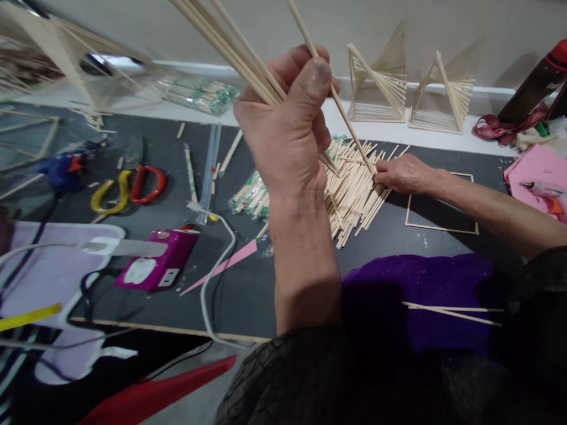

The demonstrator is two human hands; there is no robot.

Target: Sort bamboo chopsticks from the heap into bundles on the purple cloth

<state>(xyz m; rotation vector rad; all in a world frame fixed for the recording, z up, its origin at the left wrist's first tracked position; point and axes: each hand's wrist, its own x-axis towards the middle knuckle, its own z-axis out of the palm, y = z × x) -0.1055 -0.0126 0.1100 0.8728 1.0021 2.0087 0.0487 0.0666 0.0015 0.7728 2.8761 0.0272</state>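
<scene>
My left hand [296,118] is raised in the middle of the view, closed around several thin bamboo chopsticks [239,56]. One more chopstick [349,121] is pinched under its thumb and slants down towards the pile. My right hand [407,173] reaches in from the right, with its fingers pressed together at the edge of a loose pile of chopsticks [349,195]. What those fingertips hold, if anything, is hidden. A flat rectangular stick frame [442,228] lies under my right forearm. Two crossed chopsticks [456,313] rest on a purple cloth [376,283] in front of me.
Two twisted stick structures [376,82] stand against the wall, beside a dark bottle [527,88]. On the left are scissors [128,192], a blue glue gun [66,168], a magenta power box [155,260] and a white cable [221,218]. Pink paper [534,174] lies far right.
</scene>
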